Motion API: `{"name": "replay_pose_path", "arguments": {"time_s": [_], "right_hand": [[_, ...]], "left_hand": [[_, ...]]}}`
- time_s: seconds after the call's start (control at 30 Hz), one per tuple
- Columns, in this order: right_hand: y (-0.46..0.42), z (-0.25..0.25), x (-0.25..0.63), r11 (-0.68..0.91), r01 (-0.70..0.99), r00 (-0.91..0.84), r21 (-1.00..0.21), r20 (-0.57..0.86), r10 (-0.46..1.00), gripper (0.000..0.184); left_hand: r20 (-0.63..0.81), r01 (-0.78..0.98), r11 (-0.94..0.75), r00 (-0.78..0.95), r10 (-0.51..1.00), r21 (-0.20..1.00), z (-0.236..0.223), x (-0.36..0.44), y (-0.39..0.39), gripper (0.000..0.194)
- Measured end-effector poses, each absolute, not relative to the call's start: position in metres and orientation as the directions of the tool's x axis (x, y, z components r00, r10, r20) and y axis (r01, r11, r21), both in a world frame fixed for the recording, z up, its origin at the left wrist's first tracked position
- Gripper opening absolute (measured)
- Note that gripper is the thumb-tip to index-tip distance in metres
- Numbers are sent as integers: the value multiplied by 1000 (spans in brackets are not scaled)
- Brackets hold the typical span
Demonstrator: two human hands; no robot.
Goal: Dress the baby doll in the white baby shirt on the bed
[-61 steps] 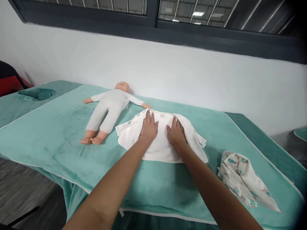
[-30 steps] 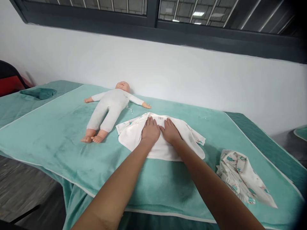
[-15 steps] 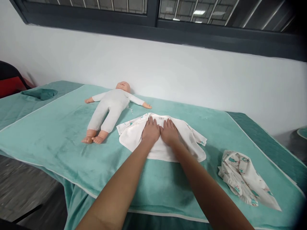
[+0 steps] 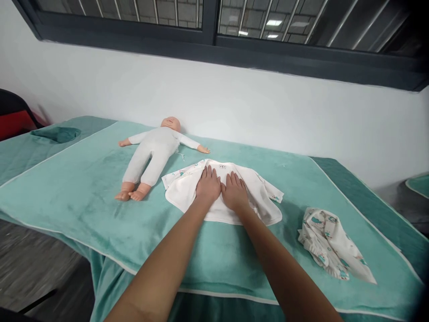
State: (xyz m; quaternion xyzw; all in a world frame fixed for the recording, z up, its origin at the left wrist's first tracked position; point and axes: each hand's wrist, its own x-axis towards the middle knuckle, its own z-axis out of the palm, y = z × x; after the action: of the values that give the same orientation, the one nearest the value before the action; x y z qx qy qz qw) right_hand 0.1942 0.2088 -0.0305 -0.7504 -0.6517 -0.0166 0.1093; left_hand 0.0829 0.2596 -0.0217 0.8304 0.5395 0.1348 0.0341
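Note:
A white baby shirt [image 4: 264, 203] with printed sleeves lies spread open on the green padded cover [image 4: 83, 197]. Both of my hands rest palm down on its inner side, close together below the small neck label. My left hand [image 4: 208, 184] lies flat with its fingers stretched toward the collar. Beside it, my right hand [image 4: 235, 191] is flat too, fingers stretched out. Up and to the left, a baby doll [image 4: 152, 147] in a white bodysuit is on its back, arms spread. To the right sits a crumpled printed baby garment [image 4: 330, 241].
A white wall [image 4: 234, 107] and a dark window frame [image 4: 214, 49] run behind the bed. At the far left are a red and black object [image 4: 15, 120] and a fold in the green cloth [image 4: 56, 133]. The cover hangs over the front edge above a grey floor [image 4: 36, 259].
My right hand has slid slightly down the shirt, toward me. My left hand stays nearly in place. The view has tilted up and shifted a little; the doll and crumpled garment lie as before.

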Motion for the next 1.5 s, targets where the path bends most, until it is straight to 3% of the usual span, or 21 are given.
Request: {"name": "replay_pose_path", "arguments": {"time_s": [0.43,1.07,1.2,1.33,1.4,1.5], "right_hand": [[182,-32,185,-119,984,145,-132,211,967,59],[122,-35,171,-57,987,92,-147,241,966,54],[93,-32,170,61,958,-7,-281,189,982,56],[82,-15,200,146,752,-102,-643,105,989,55],[91,-4,232,44,632,120,-774,154,981,49],[114,3,289,-168,636,522,-753,260,812,52]], "left_hand": [[285,892,-417,359,889,177,-27,72,222,56],[279,868,-467,412,867,170,-26,59,177,55],[302,865,-471,409,861,173,-25,58,176,54],[318,865,-470,401,859,177,-27,59,177,53],[311,866,-467,400,862,180,-28,59,178,54],[300,869,-460,397,867,181,-28,59,179,54]]}}
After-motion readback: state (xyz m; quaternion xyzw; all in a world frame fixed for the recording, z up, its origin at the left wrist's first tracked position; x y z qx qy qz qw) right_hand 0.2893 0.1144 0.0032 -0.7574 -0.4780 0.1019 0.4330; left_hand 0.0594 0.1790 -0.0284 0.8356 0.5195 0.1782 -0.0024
